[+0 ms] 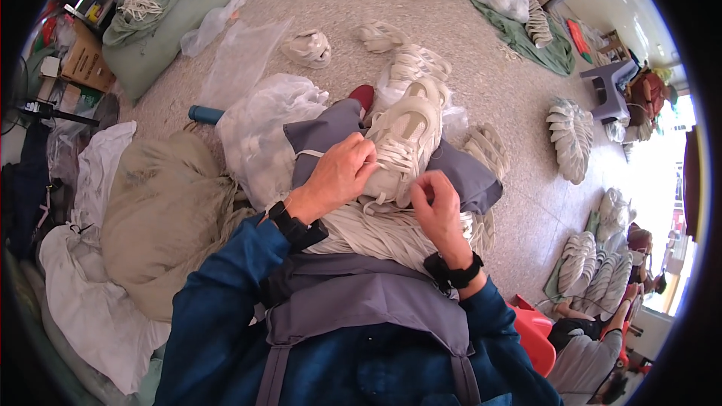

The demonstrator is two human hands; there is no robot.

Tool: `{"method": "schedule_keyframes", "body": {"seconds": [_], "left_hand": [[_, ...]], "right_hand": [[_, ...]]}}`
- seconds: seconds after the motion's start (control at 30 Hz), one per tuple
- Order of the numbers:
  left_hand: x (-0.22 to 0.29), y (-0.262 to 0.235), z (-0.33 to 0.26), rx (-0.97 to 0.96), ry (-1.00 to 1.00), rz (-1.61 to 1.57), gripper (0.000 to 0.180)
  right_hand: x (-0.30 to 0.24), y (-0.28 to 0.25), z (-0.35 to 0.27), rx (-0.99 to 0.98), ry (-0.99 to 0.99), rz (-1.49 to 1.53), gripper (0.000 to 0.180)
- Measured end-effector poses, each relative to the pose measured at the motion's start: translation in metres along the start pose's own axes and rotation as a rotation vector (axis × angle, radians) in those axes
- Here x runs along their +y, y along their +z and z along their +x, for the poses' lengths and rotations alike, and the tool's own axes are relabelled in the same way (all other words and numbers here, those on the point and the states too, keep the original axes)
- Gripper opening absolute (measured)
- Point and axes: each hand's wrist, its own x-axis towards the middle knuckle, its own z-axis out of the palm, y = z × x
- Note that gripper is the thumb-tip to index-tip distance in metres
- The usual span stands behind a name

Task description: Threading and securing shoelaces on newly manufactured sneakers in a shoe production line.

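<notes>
A beige-white lace-up sneaker (395,154) rests over my lap, on a grey apron (368,297). At its left side my left hand (342,173) is closed in a pinch on a shoelace (308,153), whose pale end sticks out past the knuckles. By the shoe's right side is my right hand (438,203), its fingers curled together; whatever is in them is hidden. Below the shoe, a thick bundle of loose off-white laces (368,239) lies across my lap.
Past my knees lie more sneakers (308,49) and a row of stacked shoes (417,64). Plastic bags (263,124) and a tan sack (162,207) fill the left. Rightward are stacked shoes (570,139), a grey stool (608,90), a red stool (532,334) and another person (590,361).
</notes>
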Motion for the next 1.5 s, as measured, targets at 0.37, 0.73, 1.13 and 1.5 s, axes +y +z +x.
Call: {"method": "schedule_keyframes", "body": {"seconds": [0.37,0.73,1.13,1.5], "left_hand": [[-0.008,0.004,0.007,-0.057,-0.018,0.005,0.016],[-0.014,0.004,0.005,-0.04,-0.016,0.001,0.018],[-0.025,0.006,0.004,-0.018,-0.019,-0.047,0.022],[-0.027,0.006,0.006,-0.063,-0.014,-0.029,0.02]], "right_hand": [[-0.003,-0.002,-0.034,-0.553,-0.187,-0.181,0.028],[-0.026,0.007,-0.029,-0.744,-0.011,0.121,0.022],[-0.02,-0.017,-0.044,-0.249,0.039,0.17,0.01],[-0.021,0.007,0.007,-0.246,-0.424,-0.466,0.034]]}}
